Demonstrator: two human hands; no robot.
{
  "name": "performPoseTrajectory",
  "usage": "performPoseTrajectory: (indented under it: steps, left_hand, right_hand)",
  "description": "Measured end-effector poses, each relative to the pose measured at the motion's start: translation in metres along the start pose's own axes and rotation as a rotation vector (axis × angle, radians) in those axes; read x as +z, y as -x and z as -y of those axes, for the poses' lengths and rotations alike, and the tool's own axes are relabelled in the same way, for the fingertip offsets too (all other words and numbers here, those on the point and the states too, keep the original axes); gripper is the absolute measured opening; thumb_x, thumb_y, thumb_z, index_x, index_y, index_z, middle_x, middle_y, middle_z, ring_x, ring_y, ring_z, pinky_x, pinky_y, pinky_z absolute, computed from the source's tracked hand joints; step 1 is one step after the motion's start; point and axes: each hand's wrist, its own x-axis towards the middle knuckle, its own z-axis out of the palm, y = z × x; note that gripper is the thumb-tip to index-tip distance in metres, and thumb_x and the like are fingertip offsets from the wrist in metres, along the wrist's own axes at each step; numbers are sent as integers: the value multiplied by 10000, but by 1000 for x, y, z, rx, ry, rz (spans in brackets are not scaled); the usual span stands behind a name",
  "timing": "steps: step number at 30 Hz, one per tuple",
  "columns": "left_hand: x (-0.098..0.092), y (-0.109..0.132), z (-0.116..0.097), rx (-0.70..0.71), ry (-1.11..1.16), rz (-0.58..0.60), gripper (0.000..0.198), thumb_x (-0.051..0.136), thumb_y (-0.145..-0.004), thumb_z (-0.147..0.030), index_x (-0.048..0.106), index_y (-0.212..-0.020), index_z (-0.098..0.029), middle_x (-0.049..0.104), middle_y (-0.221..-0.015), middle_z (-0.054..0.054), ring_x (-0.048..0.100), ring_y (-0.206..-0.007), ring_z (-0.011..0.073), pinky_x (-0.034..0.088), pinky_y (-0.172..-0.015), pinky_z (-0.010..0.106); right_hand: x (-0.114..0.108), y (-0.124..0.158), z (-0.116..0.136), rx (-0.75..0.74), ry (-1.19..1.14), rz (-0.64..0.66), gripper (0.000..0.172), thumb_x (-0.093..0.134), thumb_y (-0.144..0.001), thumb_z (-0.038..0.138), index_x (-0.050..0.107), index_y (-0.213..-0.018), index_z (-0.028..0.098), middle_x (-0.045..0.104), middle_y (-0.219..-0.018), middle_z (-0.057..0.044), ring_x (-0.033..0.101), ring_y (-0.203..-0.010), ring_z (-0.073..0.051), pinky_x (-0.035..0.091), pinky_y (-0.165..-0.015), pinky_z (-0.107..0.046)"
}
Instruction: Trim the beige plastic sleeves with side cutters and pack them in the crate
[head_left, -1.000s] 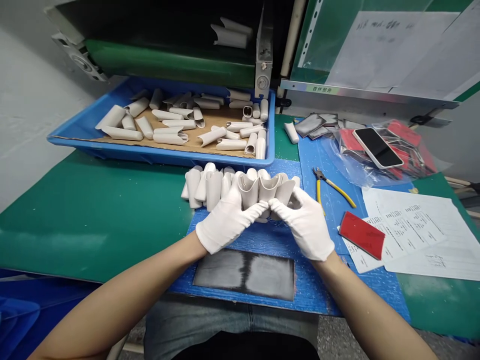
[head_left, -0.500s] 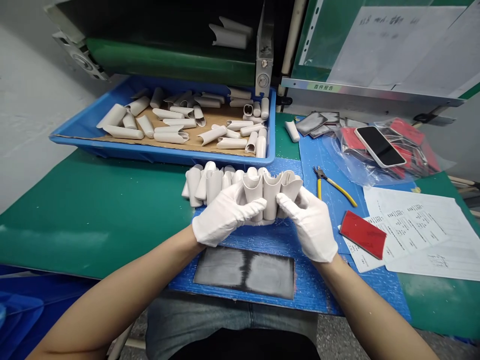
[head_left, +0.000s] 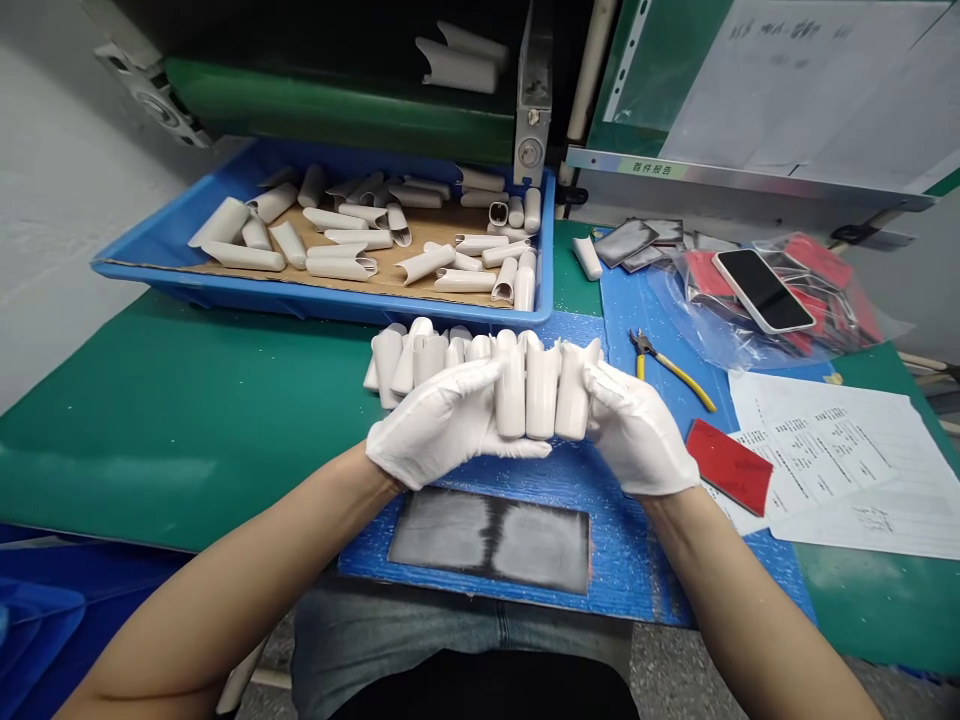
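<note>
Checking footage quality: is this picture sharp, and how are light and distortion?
Head view: left hand and right hand look sharp; light is bright and even, with soft shadows; glare streaks the green table; wide-lens curve bends the blue tray.

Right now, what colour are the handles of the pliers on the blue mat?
Yellow: the pliers show it best in the head view.

We note bright, even light from above, its source out of frame. A pale band of glare lies along the green worktop (head_left: pixel 97 480), and the plastic bag (head_left: pixel 757 340) throws small highlights. The white sleeves (head_left: pixel 541 390), gloved left hand (head_left: pixel 439 420) and gloved right hand (head_left: pixel 637 430) carry soft shading, with no hard shadows. The machine recess (head_left: pixel 300 30) falls nearly black. We find focus sharp throughout, without motion blur; wide-angle bowing shows along the blue tray (head_left: pixel 322 305) and toward the frame edges.
</note>
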Motion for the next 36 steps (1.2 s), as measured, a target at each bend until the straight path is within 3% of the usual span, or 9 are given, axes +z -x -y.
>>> performPoseTrajectory:
  steps: [5,8,12,18,22,26,28,31,36]
  left_hand:
    - [8,2,-1,52,-22,-58,369,593,-1045,-306,639,-1412,-307,399,-1726,44,350,-1612,357,446,-1196,715]
    - [8,3,0,53,-48,-76,380,581,-1047,-343,627,-1422,-305,364,-1748,44,323,-1624,369,431,-1201,727]
    - [6,3,-1,46,-23,-55,401,588,-1033,-386,625,-1427,-323,346,-1759,10,260,-1652,361,401,-1220,730]
    - [8,5,-4,46,-86,-68,389,558,-1055,-364,631,-1435,-327,339,-1763,12,228,-1659,380,488,-1157,725]
    - [5,6,-3,70,-133,-58,425,583,-1048,-401,621,-1463,-316,307,-1777,38,246,-1644,426,543,-1099,721]
    - [0,7,2,111,-136,-12,423,629,-1030,-423,628,-1446,-345,265,-1795,8,233,-1650,421,568,-1090,686]
    - [-1,6,3,118,-122,-18,402,644,-1027,-423,645,-1422,-350,281,-1790,8,260,-1642,416,573,-1091,670]
    - [0,5,2,130,-97,-25,345,612,-1043,-396,679,-1374,-324,304,-1781,8,262,-1641,415,568,-1087,666]
    - [4,4,-2,92,-71,-87,374,576,-1049,-377,648,-1401,-278,377,-1745,66,302,-1620,439,526,-1097,743]
  right_hand:
    - [6,-2,-3,-44,-135,41,455,796,-889,491,772,-1285,269,639,-1521,-33,517,-1482,-284,538,-1174,-483]
    - [7,-3,-5,-61,-112,26,472,745,-912,516,739,-1331,297,606,-1559,-13,502,-1501,-282,571,-1141,-501]
    - [7,-5,-7,-53,-75,9,534,726,-897,573,717,-1368,322,573,-1588,-4,611,-1368,-311,660,-945,-497]
    - [8,-6,-7,-81,-95,45,551,765,-884,591,730,-1345,292,628,-1508,-45,675,-1163,-272,627,-816,-409]
    - [6,-7,-6,-78,-114,9,486,851,-822,586,765,-1167,255,737,-1146,-48,625,-813,-169,502,-602,-290]
    - [4,-6,-1,-37,-80,33,493,851,-839,587,746,-1183,249,551,-712,46,382,-555,-105,309,-479,-258]
    - [6,-5,1,-38,-71,35,487,848,-839,584,745,-1174,245,511,-695,55,350,-546,-104,297,-485,-267]
    - [9,-4,2,-56,-75,10,436,872,-798,561,759,-1072,242,581,-803,20,383,-585,-111,346,-506,-282]
    - [11,-5,0,-42,-69,-2,458,892,-758,579,768,-1022,225,636,-878,-2,435,-616,-111,419,-535,-283]
